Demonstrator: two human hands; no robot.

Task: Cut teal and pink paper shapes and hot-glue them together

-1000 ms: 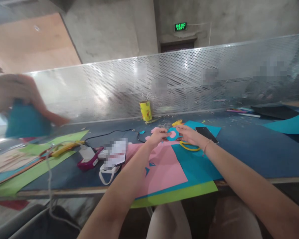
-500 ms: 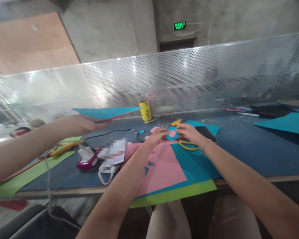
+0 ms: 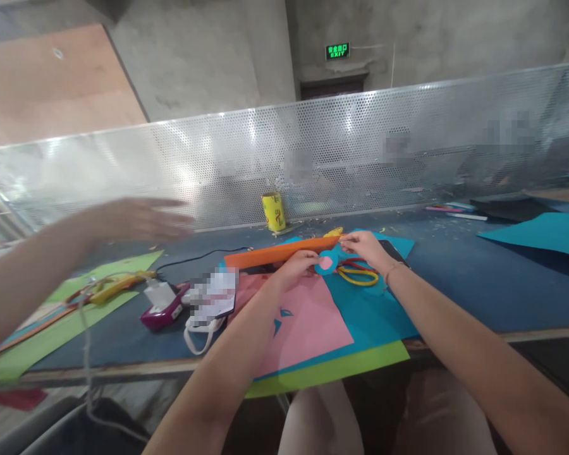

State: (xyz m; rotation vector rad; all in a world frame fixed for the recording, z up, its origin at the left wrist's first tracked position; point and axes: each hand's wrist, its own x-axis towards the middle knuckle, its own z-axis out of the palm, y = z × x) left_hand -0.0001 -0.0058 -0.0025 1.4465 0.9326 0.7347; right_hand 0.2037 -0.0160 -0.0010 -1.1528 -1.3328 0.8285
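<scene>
My left hand [image 3: 298, 265] is closed on the edge of a small blue paper disc [image 3: 332, 268] with a pink centre [image 3: 325, 263]. Close to the disc's right side, my right hand [image 3: 363, 246] has thumb and finger pinched together; whatever is between them is too small to make out. An orange paper strip [image 3: 270, 253] lies just behind my hands, its right end by my right fingertips. Below my right hand rest scissors [image 3: 359, 275] with yellow and red handles. Pink paper [image 3: 313, 316] with cut-out shapes and blue paper [image 3: 374, 316] lie under my forearms.
Another person's blurred hand [image 3: 140, 218] reaches in from the left. A purple power strip [image 3: 164, 314], a phone [image 3: 218, 294], a white strap [image 3: 196, 341] and a yellow tool [image 3: 118, 285] are to the left. A yellow can [image 3: 273, 212] stands before the perforated metal screen [image 3: 218, 170].
The sheet the other person held in the air is out of that hand; an orange strip now lies behind my hands. My right hand has come off the disc, which stays in my left.
</scene>
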